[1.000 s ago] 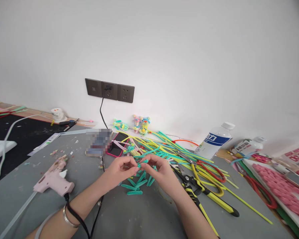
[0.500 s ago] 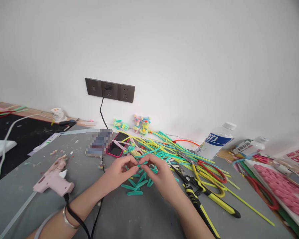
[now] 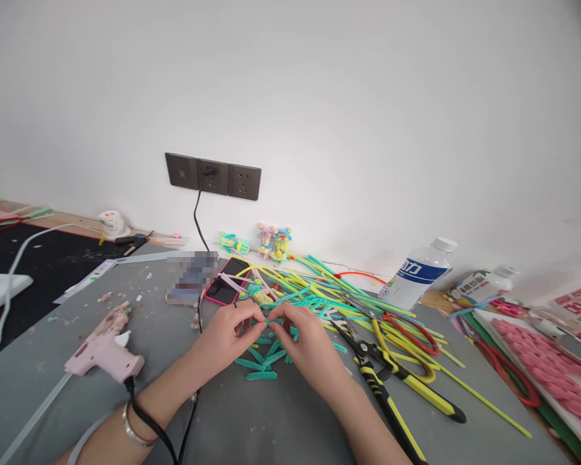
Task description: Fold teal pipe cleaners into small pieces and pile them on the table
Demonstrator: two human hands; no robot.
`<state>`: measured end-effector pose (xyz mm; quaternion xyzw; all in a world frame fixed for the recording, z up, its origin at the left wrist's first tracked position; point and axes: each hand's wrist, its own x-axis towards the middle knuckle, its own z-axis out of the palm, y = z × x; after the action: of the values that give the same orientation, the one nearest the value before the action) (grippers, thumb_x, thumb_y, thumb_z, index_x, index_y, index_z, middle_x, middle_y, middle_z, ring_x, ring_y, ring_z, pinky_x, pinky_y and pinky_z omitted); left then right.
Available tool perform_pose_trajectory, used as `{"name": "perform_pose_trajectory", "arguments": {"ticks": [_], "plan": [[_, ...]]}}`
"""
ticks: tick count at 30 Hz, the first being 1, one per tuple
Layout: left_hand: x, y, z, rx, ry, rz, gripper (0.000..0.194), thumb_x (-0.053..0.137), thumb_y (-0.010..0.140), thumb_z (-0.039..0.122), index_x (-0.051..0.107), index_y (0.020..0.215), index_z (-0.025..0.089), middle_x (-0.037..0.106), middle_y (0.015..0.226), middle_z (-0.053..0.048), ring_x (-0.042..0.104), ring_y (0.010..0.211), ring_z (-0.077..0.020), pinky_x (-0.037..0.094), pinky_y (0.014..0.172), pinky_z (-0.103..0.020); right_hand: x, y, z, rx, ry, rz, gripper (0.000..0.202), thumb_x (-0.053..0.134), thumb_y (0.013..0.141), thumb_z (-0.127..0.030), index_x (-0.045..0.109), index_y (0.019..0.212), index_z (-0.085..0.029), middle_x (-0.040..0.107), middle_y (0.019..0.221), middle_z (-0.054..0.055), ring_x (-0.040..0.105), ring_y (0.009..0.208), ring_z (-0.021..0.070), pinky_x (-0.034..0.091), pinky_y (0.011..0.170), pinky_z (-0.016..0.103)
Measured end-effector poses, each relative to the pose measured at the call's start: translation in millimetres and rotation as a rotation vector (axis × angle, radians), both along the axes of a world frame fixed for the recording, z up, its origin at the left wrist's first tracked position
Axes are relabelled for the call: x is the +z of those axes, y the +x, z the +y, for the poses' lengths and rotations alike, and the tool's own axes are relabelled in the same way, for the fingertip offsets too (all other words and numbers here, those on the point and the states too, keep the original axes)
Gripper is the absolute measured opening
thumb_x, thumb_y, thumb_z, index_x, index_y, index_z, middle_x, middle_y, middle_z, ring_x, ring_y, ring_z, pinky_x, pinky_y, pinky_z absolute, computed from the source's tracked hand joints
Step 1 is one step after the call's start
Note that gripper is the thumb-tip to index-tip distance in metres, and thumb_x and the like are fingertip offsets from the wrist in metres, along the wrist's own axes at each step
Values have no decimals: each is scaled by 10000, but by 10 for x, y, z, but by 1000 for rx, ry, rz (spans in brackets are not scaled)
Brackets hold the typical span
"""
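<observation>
My left hand (image 3: 235,330) and my right hand (image 3: 300,336) meet above the grey mat, fingertips nearly touching. Both are closed in a pinch on a small teal pipe cleaner piece (image 3: 270,321), mostly hidden by the fingers. Short folded teal pieces (image 3: 261,375) lie on the mat just below and between the hands. Behind the fingers is a bundle of long yellow and teal pipe cleaners (image 3: 314,284). Yellow-and-black pliers (image 3: 368,352) rest to the right of my right hand.
A pink glue gun (image 3: 104,349) with a black cord lies at left. Scissors with red handles (image 3: 411,329), a white bottle (image 3: 414,278) and a pink-edged phone (image 3: 226,282) are around the pile. Small pipe cleaner figures (image 3: 281,244) stand by the wall.
My right hand has turned slightly, its fingers drawn closer together around the teal piece. My left hand has shifted a little to the left.
</observation>
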<state>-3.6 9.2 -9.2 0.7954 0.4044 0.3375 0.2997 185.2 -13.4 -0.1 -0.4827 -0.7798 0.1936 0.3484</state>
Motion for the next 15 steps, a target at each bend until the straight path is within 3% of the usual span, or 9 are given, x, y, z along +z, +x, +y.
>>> {"name": "perform_pose_trajectory", "arguments": {"ticks": [7,10,15], "plan": [[-13,-60,58,44,-6,-4,201,517,962,298,641,841,195,655,808,-10,477,547,-118,346,536,-231,11,149,93,29,-40,20,145,536,914,-138,634,974,-225,682,828,33,604,683,187,474,660,302],[-9,-83,78,62,11,-6,207,498,965,293,634,841,198,645,835,-19,473,557,-120,340,520,-229,-61,262,164,42,-42,-70,252,501,860,-45,666,936,-220,669,955,62,625,754,189,493,669,306],[-18,-72,81,62,-6,-24,209,531,944,307,665,833,192,623,790,-15,458,539,-114,363,530,-231,-208,316,230,5,-89,-224,289,551,801,24,710,889,-201,612,949,60,614,780,193,483,687,318]]}}
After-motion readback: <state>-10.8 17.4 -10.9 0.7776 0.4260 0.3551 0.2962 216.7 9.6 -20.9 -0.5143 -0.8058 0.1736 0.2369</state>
